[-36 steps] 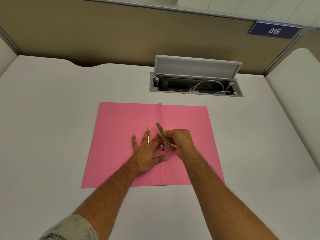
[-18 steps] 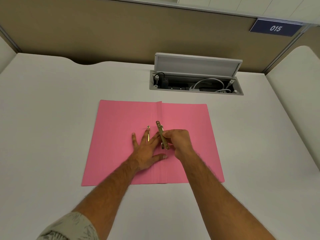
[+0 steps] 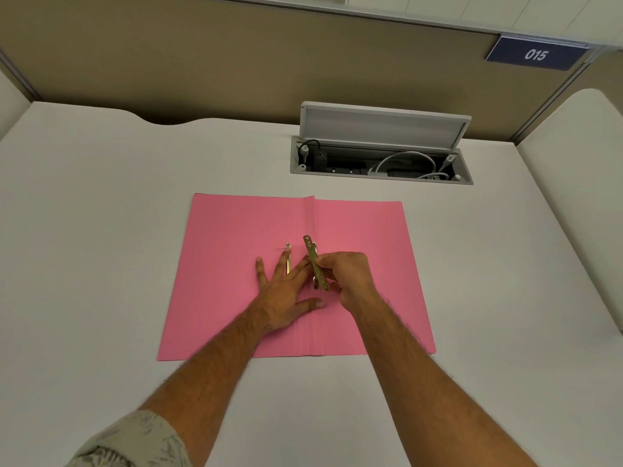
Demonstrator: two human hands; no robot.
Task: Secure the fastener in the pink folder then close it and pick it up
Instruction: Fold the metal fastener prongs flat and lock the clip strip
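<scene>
A: Status?
B: Pink folder (image 3: pixel 236 264) lies open flat on the white desk (image 3: pixel 101 230), mid-desk, spine running away from the person. Left hand (image 3: pixel 283 294) is spread flat, fingers apart, pressing the left leaf just beside the spine, gripping nothing. A brass prong (image 3: pixel 288 264) lies under its fingers.
A: Right?
B: Right hand (image 3: pixel 344 274) is pinched closed on the brass fastener bar (image 3: pixel 315 261), which sits tilted over the spine, one end raised.
A: Progress?
B: Early, I'd say. The bar isn't seated flat yet, so the fastener doesn't look secured. Closing and lifting the folder are both left.
A: Any papers in it?
B: None visible.
A: Surroundings?
B: Plain white desk, tan partition (image 3: pixel 202 62) behind. An open cable box (image 3: pixel 381 160) is sunk into the desk, well apart from the folder, lid up, white and black cables inside. Blue "015" sign (image 3: pixel 536 53) top right. Another white surface (image 3: pixel 580 163) is at right.
</scene>
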